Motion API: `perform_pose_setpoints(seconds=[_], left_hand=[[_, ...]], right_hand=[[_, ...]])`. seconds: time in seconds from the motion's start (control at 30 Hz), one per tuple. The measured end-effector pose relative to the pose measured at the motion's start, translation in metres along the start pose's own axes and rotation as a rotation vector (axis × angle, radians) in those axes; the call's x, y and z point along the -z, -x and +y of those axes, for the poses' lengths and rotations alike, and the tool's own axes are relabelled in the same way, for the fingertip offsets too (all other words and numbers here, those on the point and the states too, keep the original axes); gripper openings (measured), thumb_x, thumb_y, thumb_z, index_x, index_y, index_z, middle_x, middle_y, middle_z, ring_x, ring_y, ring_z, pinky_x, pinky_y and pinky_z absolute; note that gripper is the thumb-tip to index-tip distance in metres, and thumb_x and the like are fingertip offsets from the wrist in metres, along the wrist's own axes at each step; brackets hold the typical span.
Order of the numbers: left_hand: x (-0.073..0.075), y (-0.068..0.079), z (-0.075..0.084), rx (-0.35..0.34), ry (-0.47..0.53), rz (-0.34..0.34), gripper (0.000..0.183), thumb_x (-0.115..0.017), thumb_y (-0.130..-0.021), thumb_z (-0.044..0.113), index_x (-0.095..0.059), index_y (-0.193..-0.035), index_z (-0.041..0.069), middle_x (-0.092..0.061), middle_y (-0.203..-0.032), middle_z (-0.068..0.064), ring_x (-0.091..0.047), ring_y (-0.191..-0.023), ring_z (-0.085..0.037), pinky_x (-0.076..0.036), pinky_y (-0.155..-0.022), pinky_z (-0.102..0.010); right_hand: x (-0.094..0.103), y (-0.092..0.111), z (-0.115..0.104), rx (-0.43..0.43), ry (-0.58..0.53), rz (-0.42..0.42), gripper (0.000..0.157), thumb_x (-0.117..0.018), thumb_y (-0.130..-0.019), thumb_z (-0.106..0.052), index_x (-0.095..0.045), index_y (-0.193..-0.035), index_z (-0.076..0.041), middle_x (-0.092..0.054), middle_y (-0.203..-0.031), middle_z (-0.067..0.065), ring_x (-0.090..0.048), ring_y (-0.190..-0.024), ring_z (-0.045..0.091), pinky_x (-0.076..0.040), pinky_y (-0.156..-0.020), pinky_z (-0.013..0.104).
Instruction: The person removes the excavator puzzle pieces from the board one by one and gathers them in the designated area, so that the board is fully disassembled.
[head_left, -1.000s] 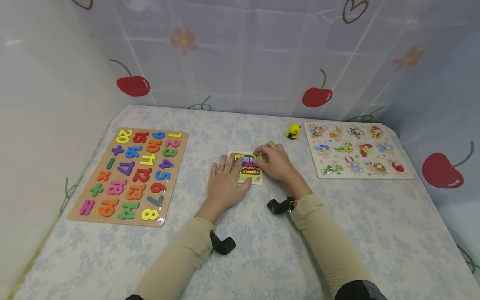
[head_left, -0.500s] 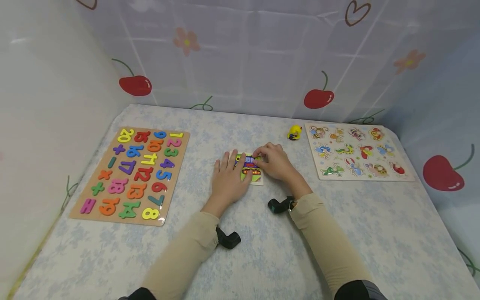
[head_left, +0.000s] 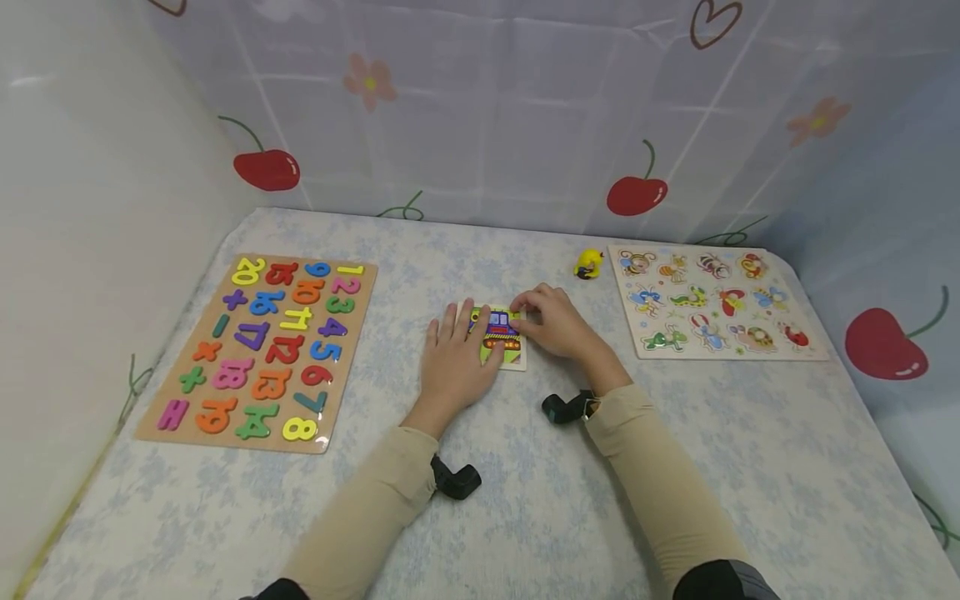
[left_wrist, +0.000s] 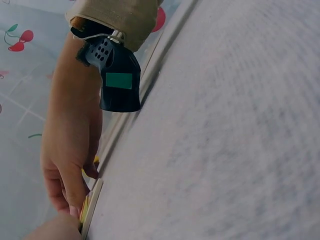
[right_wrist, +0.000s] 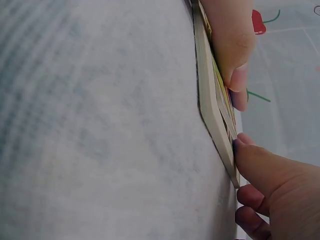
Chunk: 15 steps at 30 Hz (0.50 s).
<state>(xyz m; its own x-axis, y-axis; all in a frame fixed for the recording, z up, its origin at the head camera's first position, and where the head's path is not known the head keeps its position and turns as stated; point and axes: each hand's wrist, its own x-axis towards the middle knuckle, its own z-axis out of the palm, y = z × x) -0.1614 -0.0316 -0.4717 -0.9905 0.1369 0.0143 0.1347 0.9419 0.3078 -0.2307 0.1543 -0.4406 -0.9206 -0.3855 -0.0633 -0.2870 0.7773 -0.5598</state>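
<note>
A small square jigsaw puzzle (head_left: 504, 340) with a purple and red vehicle on a green and yellow ground lies at the middle of the table. My left hand (head_left: 456, 362) rests over its left side, fingers straight and spread, covering part of the picture. At the upper right edge, my right hand (head_left: 555, 323) curls its thumb and forefinger and pinches a puzzle piece. In the right wrist view, the piece (right_wrist: 226, 107) stands slightly tilted up from the pale tray (right_wrist: 205, 82), near the right thumb. The left thumb (right_wrist: 232, 45) presses farther along the top.
A number board (head_left: 258, 354) with colourful digits lies at left. An insect puzzle board (head_left: 720, 304) lies at right, beside a small yellow toy figure (head_left: 588, 264). A patterned curtain (head_left: 480, 117) hangs behind the table's back edge.
My left hand has shifted a little right and farther over the puzzle. My right hand has moved slightly right at the puzzle's edge.
</note>
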Motion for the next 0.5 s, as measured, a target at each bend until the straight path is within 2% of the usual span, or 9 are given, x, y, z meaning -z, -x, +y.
perform_pose_setpoints(seconds=[0.27, 0.5], left_hand=[[0.0017, 0.0001, -0.0009, -0.009, -0.019, -0.010, 0.060, -0.018, -0.105, 0.050, -0.014, -0.161, 0.030, -0.008, -0.169, 0.000, -0.003, -0.157, -0.026, -0.005, -0.126, -0.051], [0.0018, -0.0001, -0.0003, -0.004, -0.022, -0.019, 0.060, -0.017, -0.104, 0.050, -0.013, -0.161, 0.031, -0.007, -0.169, 0.001, -0.003, -0.157, -0.026, -0.004, -0.126, -0.051]], right_hand=[[0.0023, 0.0019, -0.0015, 0.001, 0.027, -0.019, 0.026, -0.068, -0.095, -0.030, -0.065, -0.116, -0.017, -0.056, -0.113, 0.006, -0.045, -0.108, 0.024, -0.042, -0.094, 0.043], [0.0026, 0.0022, -0.0020, 0.014, 0.027, -0.031, 0.020, -0.068, -0.095, -0.028, -0.066, -0.112, -0.017, -0.055, -0.110, 0.005, -0.044, -0.107, 0.024, -0.040, -0.093, 0.042]])
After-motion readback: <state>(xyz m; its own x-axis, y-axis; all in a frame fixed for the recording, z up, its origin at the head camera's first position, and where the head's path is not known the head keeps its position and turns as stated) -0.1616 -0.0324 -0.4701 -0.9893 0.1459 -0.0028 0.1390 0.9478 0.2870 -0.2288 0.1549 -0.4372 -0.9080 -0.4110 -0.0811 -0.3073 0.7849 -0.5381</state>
